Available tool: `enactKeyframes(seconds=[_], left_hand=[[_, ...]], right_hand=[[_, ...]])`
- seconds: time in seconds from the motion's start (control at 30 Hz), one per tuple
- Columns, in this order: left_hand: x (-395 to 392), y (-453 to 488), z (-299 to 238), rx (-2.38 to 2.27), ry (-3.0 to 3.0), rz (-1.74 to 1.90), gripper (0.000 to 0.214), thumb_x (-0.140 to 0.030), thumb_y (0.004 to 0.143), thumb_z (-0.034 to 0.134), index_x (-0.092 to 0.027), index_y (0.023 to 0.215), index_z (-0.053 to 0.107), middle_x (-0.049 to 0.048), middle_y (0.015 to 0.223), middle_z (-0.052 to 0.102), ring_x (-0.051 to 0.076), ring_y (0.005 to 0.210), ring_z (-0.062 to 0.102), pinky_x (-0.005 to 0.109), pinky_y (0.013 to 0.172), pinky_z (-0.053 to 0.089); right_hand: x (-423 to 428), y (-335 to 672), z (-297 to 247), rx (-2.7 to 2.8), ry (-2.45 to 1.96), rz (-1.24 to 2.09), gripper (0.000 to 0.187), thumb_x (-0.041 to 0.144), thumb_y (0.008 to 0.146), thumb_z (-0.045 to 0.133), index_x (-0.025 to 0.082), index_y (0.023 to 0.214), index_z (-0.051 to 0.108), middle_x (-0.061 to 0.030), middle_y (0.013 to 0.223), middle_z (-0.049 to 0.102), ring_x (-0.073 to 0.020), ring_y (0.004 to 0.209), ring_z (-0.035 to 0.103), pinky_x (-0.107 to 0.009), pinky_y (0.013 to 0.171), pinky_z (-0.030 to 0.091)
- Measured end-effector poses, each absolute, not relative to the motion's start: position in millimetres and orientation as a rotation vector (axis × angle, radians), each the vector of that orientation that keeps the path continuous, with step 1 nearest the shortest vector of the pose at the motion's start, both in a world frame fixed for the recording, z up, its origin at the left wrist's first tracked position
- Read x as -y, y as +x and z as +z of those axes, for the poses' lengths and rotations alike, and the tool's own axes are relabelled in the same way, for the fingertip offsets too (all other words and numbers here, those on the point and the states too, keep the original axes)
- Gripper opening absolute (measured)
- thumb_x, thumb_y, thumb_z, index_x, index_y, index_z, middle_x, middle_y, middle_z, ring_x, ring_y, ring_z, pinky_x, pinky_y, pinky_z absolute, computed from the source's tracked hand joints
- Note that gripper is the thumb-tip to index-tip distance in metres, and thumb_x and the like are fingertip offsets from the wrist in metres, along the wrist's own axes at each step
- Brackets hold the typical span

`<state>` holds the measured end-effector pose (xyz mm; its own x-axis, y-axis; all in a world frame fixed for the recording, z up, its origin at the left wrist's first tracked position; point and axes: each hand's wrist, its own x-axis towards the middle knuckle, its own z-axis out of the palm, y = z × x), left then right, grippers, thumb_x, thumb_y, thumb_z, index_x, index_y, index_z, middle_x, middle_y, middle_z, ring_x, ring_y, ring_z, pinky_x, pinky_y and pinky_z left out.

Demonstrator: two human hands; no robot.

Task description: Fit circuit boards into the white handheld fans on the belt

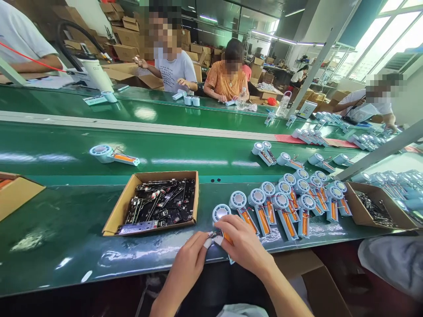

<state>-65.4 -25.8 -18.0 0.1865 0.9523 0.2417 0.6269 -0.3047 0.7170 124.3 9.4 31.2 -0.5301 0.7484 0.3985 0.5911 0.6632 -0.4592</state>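
My left hand [190,259] and my right hand [243,244] meet at the near edge of the green bench, fingers pinched together on one pale blue fan unit [220,213] with an orange battery. White tape wraps two fingertips. The unit's round head shows above my fingers; its body is mostly hidden under my right hand. Just right of it lies a row of several like fan units [284,204]. A cardboard box of black circuit boards [158,204] sits left of my hands.
A lone fan unit [112,155] lies on the green conveyor [185,149]. More units lie further right [291,160]. Another cardboard box [376,207] stands at right, one at far left [16,191]. Other people sit across the line.
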Motion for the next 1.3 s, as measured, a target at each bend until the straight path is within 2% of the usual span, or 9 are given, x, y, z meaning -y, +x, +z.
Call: enactKeyframes(seconds=[0.1,0.2,0.3,0.43,0.53,1.0,1.07,1.17,1.3], left_hand=[[31,-60,-27,-1.583,1.906,1.006,0.032,-0.025,0.094,0.039,-0.021,0.104,0.069,0.0104,0.098,0.077,0.026,0.092,0.075,0.039,0.078,0.062],[33,-57,-31,-1.656,1.768,1.03,0.033,-0.029,0.093,0.04,-0.021,0.114,0.064,0.0119,0.11,0.077,0.028,0.102,0.074,0.042,0.085,0.06],[35,-55,-25,-1.677,1.587,1.001,0.035,-0.032,0.093,0.042,-0.022,0.122,0.057,0.0092,0.102,0.078,0.026,0.088,0.076,0.04,0.077,0.06],[38,-51,-11,-1.609,1.406,1.03,0.032,-0.04,0.092,0.041,-0.021,0.111,0.059,0.0031,0.074,0.071,0.02,0.054,0.066,0.033,0.059,0.057],[39,-51,-4,-1.536,1.29,1.005,0.029,-0.043,0.09,0.044,-0.022,0.098,0.062,-0.0036,0.057,0.059,0.017,0.046,0.059,0.028,0.049,0.05],[32,-45,1,-1.477,1.212,0.983,0.038,-0.056,0.089,0.049,-0.021,0.087,0.064,-0.0058,0.051,0.051,0.013,0.04,0.049,0.023,0.04,0.041],[34,-44,-1,-1.477,1.163,1.009,0.036,-0.054,0.088,0.052,-0.02,0.096,0.063,-0.0049,0.055,0.057,0.014,0.042,0.054,0.025,0.042,0.047],[36,-44,-5,-1.486,1.078,1.091,0.042,-0.05,0.085,0.057,-0.02,0.115,0.058,0.0044,0.084,0.074,0.018,0.054,0.067,0.029,0.049,0.057],[40,-46,-9,-1.529,1.149,1.123,0.037,-0.044,0.085,0.057,-0.021,0.114,0.065,0.0096,0.103,0.078,0.022,0.072,0.076,0.033,0.06,0.064]], right_hand=[[-6,135,30,1.988,-1.159,0.429,0.038,0.009,0.093,0.054,0.019,0.129,0.057,-0.0122,0.123,0.063,-0.0212,0.105,0.063,-0.031,0.081,0.056],[-9,139,23,2.03,-1.129,0.479,0.029,0.01,0.094,0.054,0.022,0.118,0.065,-0.009,0.111,0.069,-0.0201,0.097,0.066,-0.03,0.078,0.056],[-13,130,16,2.127,-1.005,0.475,0.022,0.01,0.096,0.054,0.023,0.106,0.07,-0.0058,0.098,0.073,-0.0191,0.088,0.066,-0.031,0.079,0.055],[-14,114,11,2.094,-1.022,0.58,0.018,0.012,0.094,0.059,0.021,0.106,0.068,-0.0027,0.085,0.069,-0.0168,0.078,0.062,-0.027,0.071,0.054],[-11,109,7,2.077,-1.014,0.602,0.017,0.01,0.093,0.057,0.021,0.099,0.069,-0.0036,0.087,0.067,-0.0167,0.083,0.063,-0.027,0.074,0.054],[-6,118,9,2.306,-0.977,0.389,0.022,0.006,0.093,0.054,0.02,0.104,0.068,-0.0057,0.092,0.062,-0.019,0.085,0.055,-0.029,0.074,0.052],[-7,118,8,2.254,-1.017,0.353,0.022,0.007,0.094,0.053,0.02,0.102,0.068,-0.0051,0.09,0.061,-0.0187,0.082,0.055,-0.029,0.071,0.051],[-7,115,10,2.248,-1.098,0.255,0.022,0.007,0.093,0.052,0.021,0.099,0.068,-0.0048,0.088,0.06,-0.0191,0.078,0.053,-0.03,0.068,0.048],[-8,112,16,2.355,-1.132,0.105,0.017,0.005,0.091,0.056,0.02,0.09,0.066,-0.0049,0.086,0.059,-0.0196,0.076,0.051,-0.031,0.066,0.043]])
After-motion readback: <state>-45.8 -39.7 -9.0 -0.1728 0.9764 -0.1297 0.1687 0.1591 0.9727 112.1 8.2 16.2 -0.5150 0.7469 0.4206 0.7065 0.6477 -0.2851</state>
